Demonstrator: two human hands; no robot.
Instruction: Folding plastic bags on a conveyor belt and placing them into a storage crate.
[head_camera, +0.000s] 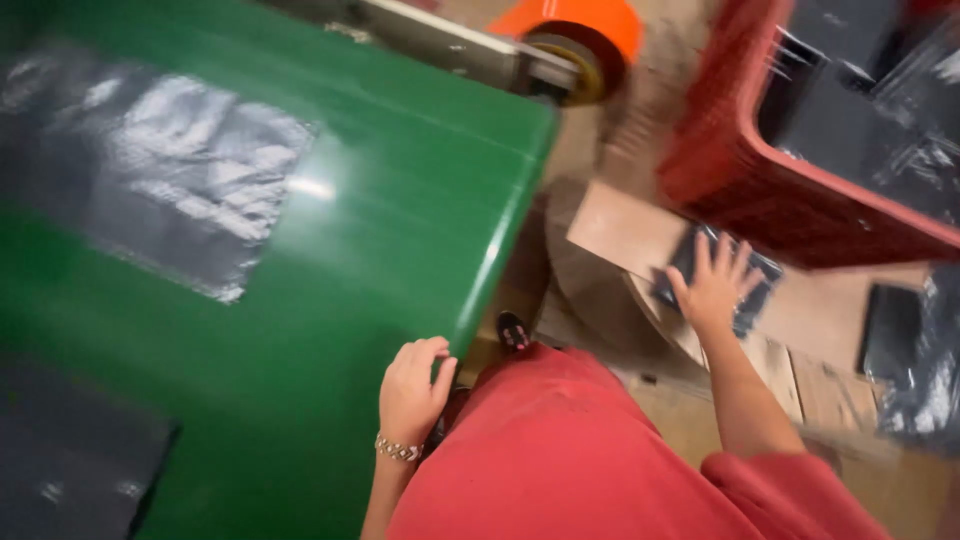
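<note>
My left hand (412, 388) rests with curled fingers on the near edge of a green table (400, 200) and holds nothing; a bracelet is on its wrist. My right hand (714, 285) reaches down to the floor with fingers spread, pressing on a dark plastic-wrapped packet (762, 290) that lies on a piece of cardboard (625, 232). On the green table lies a clear plastic bag with dark contents (165, 175). I am wearing red clothing (560, 460).
A red plastic crate (740, 180) holding dark wrapped packets stands just beyond my right hand. More dark packets (915, 350) lie at the right. An orange tape roll on a dispenser (580, 40) sits at the table's far corner. Another dark bag (70, 460) lies at lower left.
</note>
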